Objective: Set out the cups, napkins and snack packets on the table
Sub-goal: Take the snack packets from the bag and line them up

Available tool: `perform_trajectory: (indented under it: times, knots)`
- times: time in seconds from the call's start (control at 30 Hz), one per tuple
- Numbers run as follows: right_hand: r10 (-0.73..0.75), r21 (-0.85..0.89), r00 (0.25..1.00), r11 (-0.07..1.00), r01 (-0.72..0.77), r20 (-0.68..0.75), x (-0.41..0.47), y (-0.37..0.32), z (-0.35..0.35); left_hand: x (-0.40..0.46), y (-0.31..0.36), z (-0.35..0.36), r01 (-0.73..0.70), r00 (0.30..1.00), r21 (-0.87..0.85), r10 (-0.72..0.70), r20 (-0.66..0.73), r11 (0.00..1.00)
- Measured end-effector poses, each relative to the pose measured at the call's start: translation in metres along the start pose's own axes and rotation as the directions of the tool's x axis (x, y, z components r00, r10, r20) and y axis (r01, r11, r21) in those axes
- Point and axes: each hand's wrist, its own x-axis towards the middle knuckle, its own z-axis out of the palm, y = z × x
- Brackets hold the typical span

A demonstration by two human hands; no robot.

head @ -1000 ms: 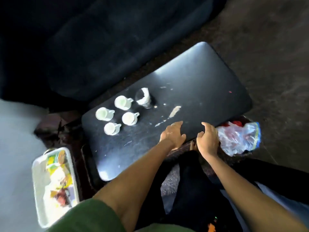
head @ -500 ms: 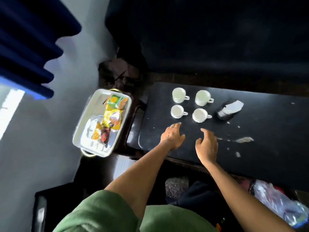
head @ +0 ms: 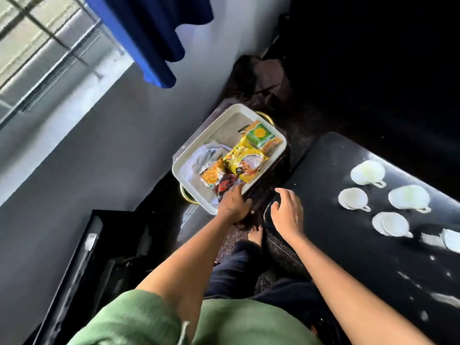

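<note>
A white tray (head: 219, 128) with gold handles sits left of the black table (head: 348, 245). In it lie a yellow snack packet (head: 245, 161), a green-and-orange packet (head: 261, 134), an orange packet (head: 211, 171), a dark red packet (head: 225, 186) and white napkins (head: 204, 155). My left hand (head: 234, 204) reaches over the tray's near corner, fingers by the dark red packet, holding nothing. My right hand (head: 286, 210) hovers with loosely curled fingers over the table's left end. Several white cups (head: 353, 197) stand on the table at the right.
A glass with a white napkin (head: 451, 241) shows at the right edge of the table. A blue curtain (head: 154, 33) and a window (head: 37, 46) are at the upper left. A dark bag (head: 261, 80) lies beyond the tray. A dark sofa fills the upper right.
The view has swung left towards the tray. My left hand has left the table edge and moved over the tray's near corner; my right hand followed to the table's left end.
</note>
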Motion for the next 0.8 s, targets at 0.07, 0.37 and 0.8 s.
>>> perform_trajectory:
  times: [0.07,0.37,0.8]
  knots:
    - [-0.068,-0.030,0.994,0.997,0.071,0.088,0.013,-0.021,0.012,0.005,-0.018,-0.009,0.062,0.997,-0.054,-0.064,-0.031,0.997]
    - [-0.180,-0.050,0.936,0.978,0.204,0.303,0.061,-0.085,0.052,0.016,-0.067,-0.021,0.208,0.972,-0.256,-0.228,-0.050,0.944]
    - [0.096,-0.015,0.873,0.995,-0.101,0.479,0.090,-0.099,0.085,0.029,-0.069,-0.030,0.298,0.953,-0.556,-0.273,0.129,0.776]
